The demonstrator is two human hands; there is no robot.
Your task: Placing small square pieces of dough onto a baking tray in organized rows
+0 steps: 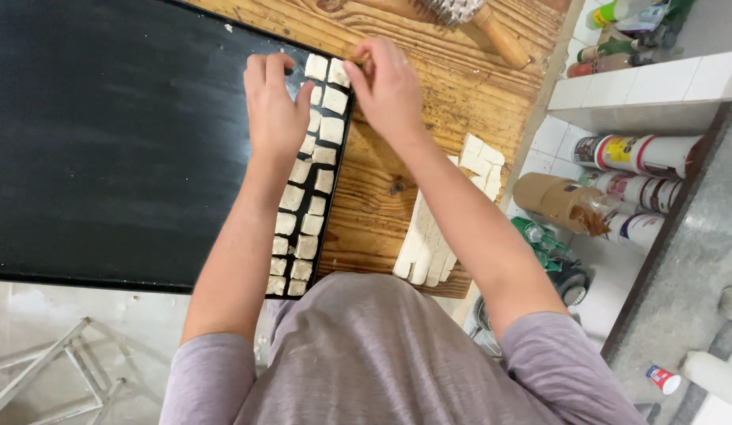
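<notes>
Wooden board — both hands' grips narrow on dough squares at black tray edge.

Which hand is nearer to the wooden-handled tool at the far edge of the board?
Right. The right hand sits at the tray's far right corner, just below and left of the wooden-handled tool. The left hand rests over the dough squares on the black tray, farther left.

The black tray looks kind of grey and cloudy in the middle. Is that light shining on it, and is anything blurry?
Head view: soft light leaves a dull grey sheen on the black tray, no sharp glare. Head view: the left hand and right hand look slightly soft over the dough squares. Head view: the edges bend a little.
</notes>
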